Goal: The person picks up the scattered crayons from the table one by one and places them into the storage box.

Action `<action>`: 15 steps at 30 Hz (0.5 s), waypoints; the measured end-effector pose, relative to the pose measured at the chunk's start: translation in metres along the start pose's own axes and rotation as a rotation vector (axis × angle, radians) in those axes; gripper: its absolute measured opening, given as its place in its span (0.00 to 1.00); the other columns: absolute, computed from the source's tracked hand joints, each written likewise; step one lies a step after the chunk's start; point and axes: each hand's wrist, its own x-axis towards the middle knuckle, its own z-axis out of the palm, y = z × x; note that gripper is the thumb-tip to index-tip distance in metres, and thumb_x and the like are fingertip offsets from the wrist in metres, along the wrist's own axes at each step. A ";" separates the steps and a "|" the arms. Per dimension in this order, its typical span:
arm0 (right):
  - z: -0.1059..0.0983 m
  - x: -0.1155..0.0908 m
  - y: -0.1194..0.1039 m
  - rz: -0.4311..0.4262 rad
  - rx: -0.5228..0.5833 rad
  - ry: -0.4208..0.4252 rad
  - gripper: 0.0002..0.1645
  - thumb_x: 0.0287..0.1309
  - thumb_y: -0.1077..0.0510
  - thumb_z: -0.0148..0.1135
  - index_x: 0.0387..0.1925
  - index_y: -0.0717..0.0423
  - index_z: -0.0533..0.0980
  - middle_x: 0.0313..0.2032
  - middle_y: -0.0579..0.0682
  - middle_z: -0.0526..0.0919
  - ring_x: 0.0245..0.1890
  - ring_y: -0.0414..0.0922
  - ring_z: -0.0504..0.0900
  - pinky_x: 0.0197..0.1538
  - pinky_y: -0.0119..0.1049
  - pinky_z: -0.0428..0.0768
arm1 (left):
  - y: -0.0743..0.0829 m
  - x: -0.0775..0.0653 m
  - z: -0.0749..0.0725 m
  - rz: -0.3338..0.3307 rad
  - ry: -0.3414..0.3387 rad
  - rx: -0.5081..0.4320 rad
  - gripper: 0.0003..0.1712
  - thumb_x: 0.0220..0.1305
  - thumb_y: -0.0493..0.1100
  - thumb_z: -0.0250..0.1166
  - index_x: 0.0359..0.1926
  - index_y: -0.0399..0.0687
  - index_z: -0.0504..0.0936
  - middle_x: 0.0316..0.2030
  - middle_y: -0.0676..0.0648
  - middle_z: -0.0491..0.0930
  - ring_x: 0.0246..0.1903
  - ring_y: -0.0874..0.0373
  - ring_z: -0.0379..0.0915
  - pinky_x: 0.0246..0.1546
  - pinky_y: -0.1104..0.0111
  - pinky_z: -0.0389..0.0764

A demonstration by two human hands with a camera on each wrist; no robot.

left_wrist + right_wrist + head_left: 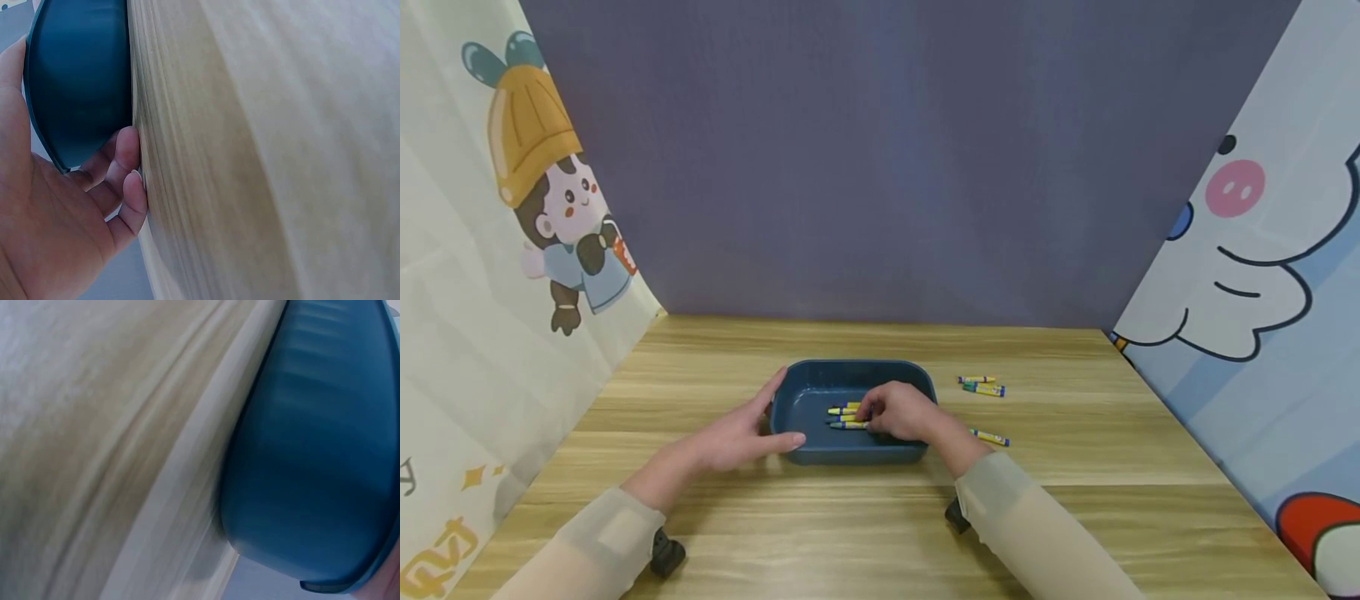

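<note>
A dark blue rectangular tray (857, 456) sits on the table in the head view. My left hand (741, 433) grips its left end, thumb over the near rim and fingers around the far side; the left wrist view shows these fingers curled beside the tray wall (81, 75). Several crayons (848, 426) in yellow wrappers lie side by side on the tray floor. Reaching in over the right side, my right hand (901, 410) pinches at the right ends of these crayons, its fingertips partly hidden. The right wrist view is mostly filled by the tray's outer wall (312, 456).
Right of the tray, a pair of crayons (985, 389) and another crayon (976, 380) lie close together. One more crayon (991, 437) lies nearer, partly behind my right forearm. A dark grey panel (880, 167) stands behind the wooden table (850, 533), with printed cloths on both sides.
</note>
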 end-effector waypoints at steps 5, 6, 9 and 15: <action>0.000 -0.001 0.000 0.011 0.029 0.001 0.08 0.70 0.62 0.73 0.44 0.45 0.90 0.32 0.43 0.85 0.31 0.40 0.79 0.43 0.39 0.78 | -0.001 0.000 0.001 0.000 -0.007 -0.013 0.69 0.71 0.69 0.72 0.91 0.65 0.30 0.77 0.28 0.70 0.70 0.41 0.77 0.70 0.43 0.75; 0.000 -0.001 0.000 0.010 0.037 0.004 0.07 0.71 0.62 0.73 0.44 0.46 0.90 0.32 0.43 0.85 0.31 0.40 0.79 0.43 0.39 0.79 | -0.001 0.000 0.001 0.000 -0.007 -0.015 0.69 0.71 0.69 0.72 0.91 0.65 0.30 0.77 0.28 0.70 0.70 0.41 0.77 0.70 0.43 0.75; -0.001 -0.001 0.001 0.001 0.075 0.010 0.07 0.72 0.61 0.72 0.45 0.47 0.90 0.33 0.43 0.87 0.31 0.40 0.80 0.43 0.38 0.79 | -0.001 0.001 0.001 0.001 -0.012 -0.029 0.69 0.71 0.68 0.72 0.90 0.65 0.29 0.77 0.28 0.70 0.70 0.41 0.77 0.70 0.44 0.75; -0.006 -0.003 0.003 -0.039 0.224 0.040 0.10 0.74 0.62 0.68 0.52 0.55 0.89 0.38 0.47 0.89 0.32 0.40 0.84 0.41 0.37 0.84 | 0.000 0.001 0.000 -0.001 -0.020 -0.042 0.69 0.72 0.68 0.72 0.90 0.66 0.29 0.77 0.28 0.69 0.70 0.41 0.77 0.70 0.43 0.76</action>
